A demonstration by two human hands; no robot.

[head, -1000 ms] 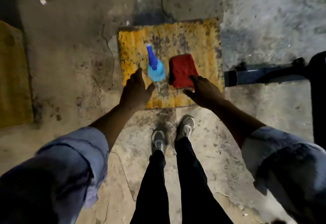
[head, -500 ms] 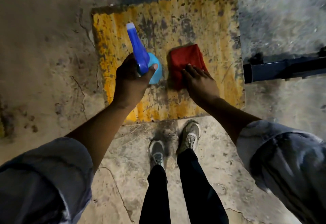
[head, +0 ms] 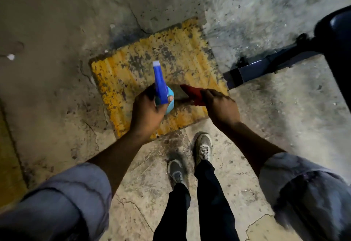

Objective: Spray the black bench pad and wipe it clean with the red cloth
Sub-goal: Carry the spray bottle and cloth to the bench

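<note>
Left hand (head: 147, 110): fingers and thumb curl round the neck of the spray bottle (head: 161, 91), thumb tip pressed against its side; forearm reaches up from the lower left, sleeve rolled near the elbow.
Right hand (head: 220, 106): fingers close over one end of the red cloth (head: 192, 94), back of the hand facing the camera; forearm comes in from the lower right.
Spray bottle: deep blue trigger head with a pale nozzle tip pointing toward the top of the frame, light blue rounded body below; smooth plastic, held above the yellow mat.
Red cloth: soft folded fabric, blurred, its free end sticking out to the left of the fingers, just right of the bottle, centre of the frame.
Yellow mat (head: 182, 51): roughly square, ribbed, paint worn and blotched with dark patches, lying flat on the floor.
Floor (head: 57, 32): cracked, stained concrete.
Bench pad (head: 340, 32): dark, smooth, rounded edge at the upper right, only partly in frame.
Bench frame (head: 252, 70): dark blue square metal tube ending beside the mat's right edge.
Shoes (head: 204, 146): grey, laced, below the mat.
</note>
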